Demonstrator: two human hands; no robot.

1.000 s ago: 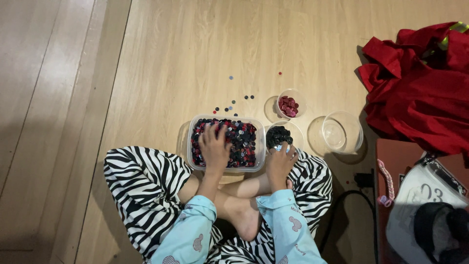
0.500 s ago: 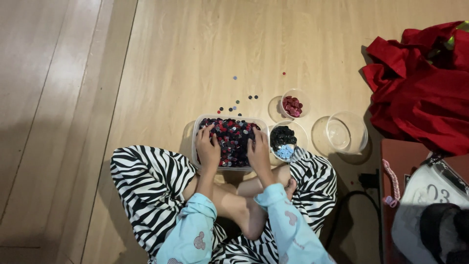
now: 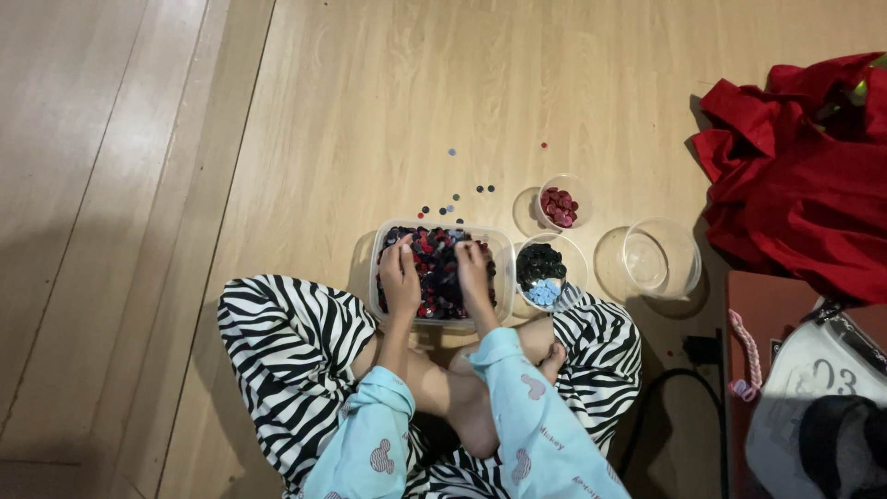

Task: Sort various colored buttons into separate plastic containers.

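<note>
A clear rectangular tub [image 3: 502,248] on the wooden floor holds a heap of dark, red and blue buttons [image 3: 439,277]. My left hand [image 3: 401,277] rests palm down on the buttons at the tub's left side. My right hand [image 3: 474,275] is in the tub to the right of it, fingers spread on the heap. Whether either hand grips a button is hidden. I sit cross-legged in zebra-striped trousers right behind the tub.
To the right stand a round bowl [image 3: 548,269] of black and light-blue buttons, a small cup [image 3: 560,203] of red buttons and an empty clear bowl [image 3: 659,259]. Several loose buttons [image 3: 452,203] lie beyond the tub. Red cloth [image 3: 804,176] lies at the far right.
My right hand has moved left from the round bowl of black and blue buttons into the tub. My left hand has stayed in the tub.
</note>
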